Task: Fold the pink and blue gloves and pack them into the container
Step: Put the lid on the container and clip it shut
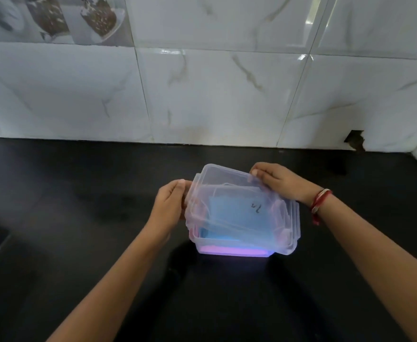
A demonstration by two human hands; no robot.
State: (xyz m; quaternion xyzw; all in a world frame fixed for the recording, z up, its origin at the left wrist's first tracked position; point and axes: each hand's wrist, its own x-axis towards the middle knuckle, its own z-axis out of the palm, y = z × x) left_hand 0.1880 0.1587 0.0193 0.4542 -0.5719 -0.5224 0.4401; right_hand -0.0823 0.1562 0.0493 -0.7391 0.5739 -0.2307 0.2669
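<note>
Container [234, 251]: one, blue glove [237, 215] over pink glove [227, 250] inside. I see left hand [169, 206], right hand [280, 182] both gripping one tilted lid [229, 193]. Black counter [79, 218], marble-tile wall [202, 95].

Container [232, 253] on counter [79, 243] before wall [202, 95], gloves [237, 218] inside, lid [242, 208] tilted above

A dark handwritten mark on the clear lid [242, 208], not legible.

The lid [239, 208] blurs the gloves [237, 218] beneath it.
</note>
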